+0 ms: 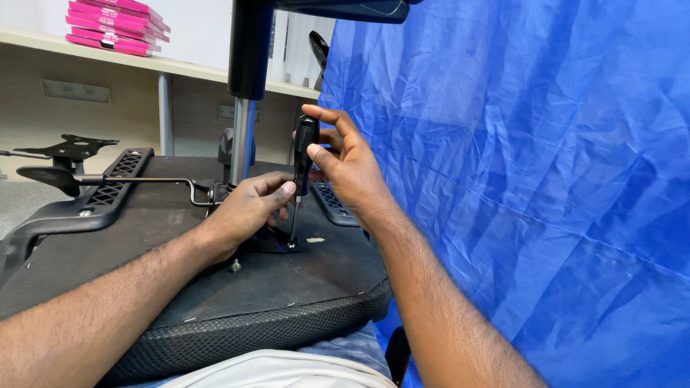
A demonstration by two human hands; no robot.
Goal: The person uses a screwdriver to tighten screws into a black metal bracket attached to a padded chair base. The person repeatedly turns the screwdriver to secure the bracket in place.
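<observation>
Right hand point(348, 169): fingers closed round black screwdriver point(302, 169) handle, shaft upright.
Left hand point(248, 208): curled, steadying shaft low, near mounting plate point(269, 241).
Tip: at a screw on upturned seat base point(215, 287).
Advice: keep shaft vertical, press down while turning.
Loose bolt point(235, 266): beside left wrist.

**Pink boxes on the far-left shelf**

A stack of flat pink boxes point(115, 25) lies at the far left on a pale shelf point(187, 68), high in the scene. The boxes are thin and rectangular, piled slightly askew, bright magenta with small white and dark label patches on their near edges. No screens or signs show.
</observation>
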